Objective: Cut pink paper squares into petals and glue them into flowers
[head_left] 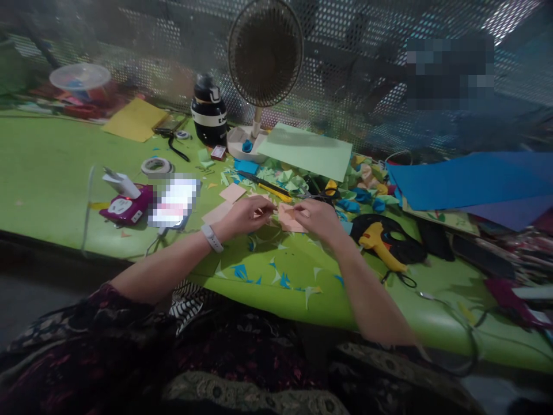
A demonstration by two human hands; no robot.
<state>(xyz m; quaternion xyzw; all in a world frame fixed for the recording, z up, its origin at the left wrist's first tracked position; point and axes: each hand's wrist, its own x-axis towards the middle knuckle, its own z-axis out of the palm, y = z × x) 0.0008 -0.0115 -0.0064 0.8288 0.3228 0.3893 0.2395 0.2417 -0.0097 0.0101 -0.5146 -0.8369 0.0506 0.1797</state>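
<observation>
My left hand (249, 217), with a pale band on the wrist, has thumb and fingertips pinched together; what they hold, if anything, is too small to make out. Just right of it, my right hand (318, 219) grips a piece of peach paper (294, 223) between bent fingers and thumb. Two more peach pieces lie by the left hand, a small square of paper (232, 193) and a larger sheet partly under the wrist. Beyond the hands is a yellow and black cutter knife (272, 188). Dark-handled scissors (325, 193) rest behind the right hand.
Green and blue scraps (285, 281) litter the green table (56, 173). A yellow glue gun (380, 245) lies right of my right forearm. Leftward are a lit phone (175, 202), a tape roll (156, 167) and a purple power strip (129, 206). A fan (265, 55) and bottle (209, 112) stand behind.
</observation>
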